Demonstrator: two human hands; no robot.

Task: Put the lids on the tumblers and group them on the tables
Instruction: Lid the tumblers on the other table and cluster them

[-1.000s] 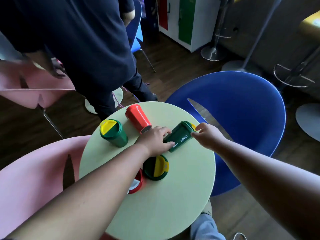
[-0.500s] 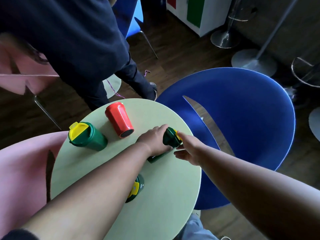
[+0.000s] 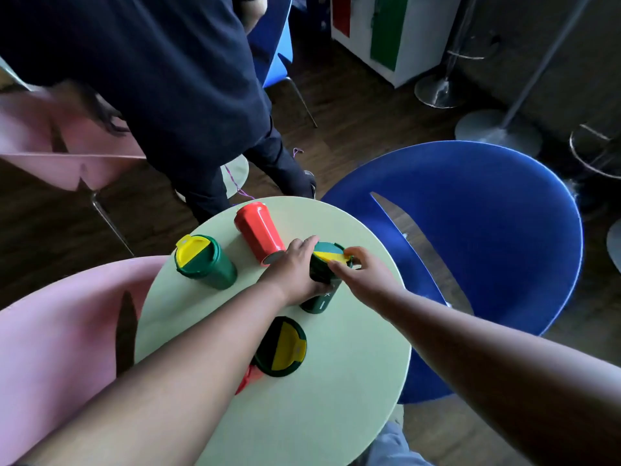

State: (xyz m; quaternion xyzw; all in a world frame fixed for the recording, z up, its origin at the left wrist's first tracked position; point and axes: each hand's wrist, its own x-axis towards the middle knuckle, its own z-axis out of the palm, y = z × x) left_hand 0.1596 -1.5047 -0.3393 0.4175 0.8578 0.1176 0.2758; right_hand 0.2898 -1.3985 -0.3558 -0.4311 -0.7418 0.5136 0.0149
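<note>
The surface (image 3: 336, 381) is a small round top in pale green, smooth and matte, set on dark wood-plank flooring (image 3: 363, 129). A blue moulded shell chair (image 3: 487, 230) stands to its right, a pink one (image 3: 50, 348) to its near left, and another pink chair (image 3: 40, 146) farther left. A standing person in dark clothes (image 3: 168, 79) is at the far edge, with a white cabinet with red and green panels (image 3: 386, 31) and chrome stool bases (image 3: 437, 92) beyond.

Near the middle of the surface stands a dark green tumbler (image 3: 319, 297), tapered, with pale lettering low on its side. The left hand (image 3: 295, 274) has its grip wrapped around the body. The right hand (image 3: 366, 274) pinches the edge of the green and yellow lid (image 3: 327, 255) sitting on top; whether the lid is fully seated I cannot tell.

At the far left stands a second green tumbler (image 3: 208, 267) with a lid, its yellow flap on top. A red tumbler (image 3: 257, 235), faceted and glossy, lies on its side at the far edge, just beside the left hand. Nearer, a loose green lid with a yellow flap (image 3: 282, 348) lies flat, and a red item (image 3: 248, 378) shows partly behind the left forearm.
</note>
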